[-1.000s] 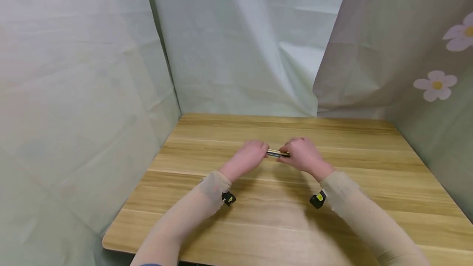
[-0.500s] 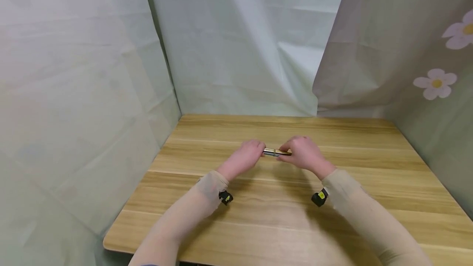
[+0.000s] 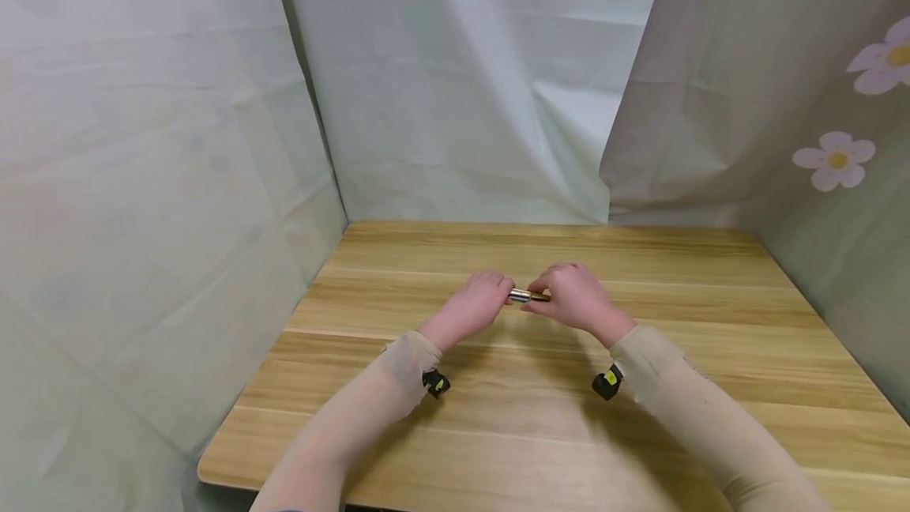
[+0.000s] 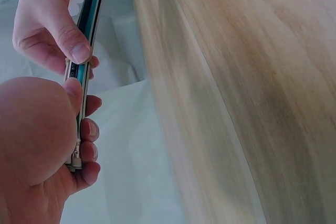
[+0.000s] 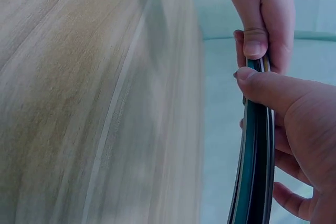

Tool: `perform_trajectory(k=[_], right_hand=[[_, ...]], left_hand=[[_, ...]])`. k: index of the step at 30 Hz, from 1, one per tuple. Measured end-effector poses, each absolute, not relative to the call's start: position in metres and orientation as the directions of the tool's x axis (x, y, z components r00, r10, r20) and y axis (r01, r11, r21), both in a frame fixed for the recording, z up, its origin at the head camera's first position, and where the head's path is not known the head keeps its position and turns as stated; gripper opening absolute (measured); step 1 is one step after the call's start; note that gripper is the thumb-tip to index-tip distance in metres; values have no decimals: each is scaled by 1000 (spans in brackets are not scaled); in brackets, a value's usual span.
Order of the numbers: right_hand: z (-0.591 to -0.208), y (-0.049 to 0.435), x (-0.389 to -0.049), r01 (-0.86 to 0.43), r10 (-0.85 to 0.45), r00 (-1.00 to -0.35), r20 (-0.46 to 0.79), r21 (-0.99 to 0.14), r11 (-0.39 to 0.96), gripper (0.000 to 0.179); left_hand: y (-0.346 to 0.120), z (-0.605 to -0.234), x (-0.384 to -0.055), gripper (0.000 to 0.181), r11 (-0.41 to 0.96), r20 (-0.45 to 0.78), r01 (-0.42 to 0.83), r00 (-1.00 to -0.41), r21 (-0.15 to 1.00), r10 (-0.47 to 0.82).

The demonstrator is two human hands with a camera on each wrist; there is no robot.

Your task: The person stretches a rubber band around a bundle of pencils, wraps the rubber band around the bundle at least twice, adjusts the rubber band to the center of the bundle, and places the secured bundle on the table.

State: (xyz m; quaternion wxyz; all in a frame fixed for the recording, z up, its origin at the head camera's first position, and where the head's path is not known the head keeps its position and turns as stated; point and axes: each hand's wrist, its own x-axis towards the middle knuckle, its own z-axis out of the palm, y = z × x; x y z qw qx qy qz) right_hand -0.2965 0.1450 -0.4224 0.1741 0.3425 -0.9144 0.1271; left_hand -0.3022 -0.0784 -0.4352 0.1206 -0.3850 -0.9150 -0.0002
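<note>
A slim, long metal piece (image 3: 520, 295) spans the space between both hands above the table, silvery at its left and dark gold at its right. Its layers show as narrow dark and teal strips between metal edges in the left wrist view, and a small metal fitting (image 4: 76, 156) sits at its lower end. I cannot tell its kind. My left hand (image 3: 472, 306) grips the left part, fingers curled underneath and thumb along the side. My right hand (image 3: 579, 297) pinches it farther right, thumb (image 5: 257, 80) on one edge, close to the left thumb (image 5: 255, 50).
The wooden table (image 3: 533, 433) lies under both arms. Pale cloth (image 3: 455, 101) hangs behind it and at its left, while a curtain with white flowers (image 3: 835, 160) hangs at the right. A small black camera (image 3: 435, 383) is strapped to each wrist.
My right hand first slides slightly right along the piece, then shifts left toward the left hand. Less of the piece shows between the hands now. Both hands keep their hold.
</note>
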Motion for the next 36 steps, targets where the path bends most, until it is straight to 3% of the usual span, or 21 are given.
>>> perform_trajectory(k=[5, 13, 20, 27, 36], right_hand=[[-423, 145, -297, -684, -578, -697, 426, -149, 714, 22], [-423, 161, -293, -605, -533, -793, 294, -278, 746, 25], [-435, 175, -285, -623, -562, -781, 272, -276, 732, 20], [-442, 180, -281, -616, -555, -785, 277, -253, 746, 23], [-441, 186, -294, -575, -505, -815, 286, -283, 768, 19]], left_hand=[[-80, -435, -304, 16, 699, 207, 712, -676, -63, 707], [-93, -441, -310, 18, 715, 209, 694, -714, 85, 668], [-107, -449, -304, 29, 668, 201, 723, -691, 177, 695], [-111, -452, -303, 25, 651, 180, 730, -683, 210, 708], [-108, -451, -321, 27, 714, 184, 660, -751, 233, 634]])
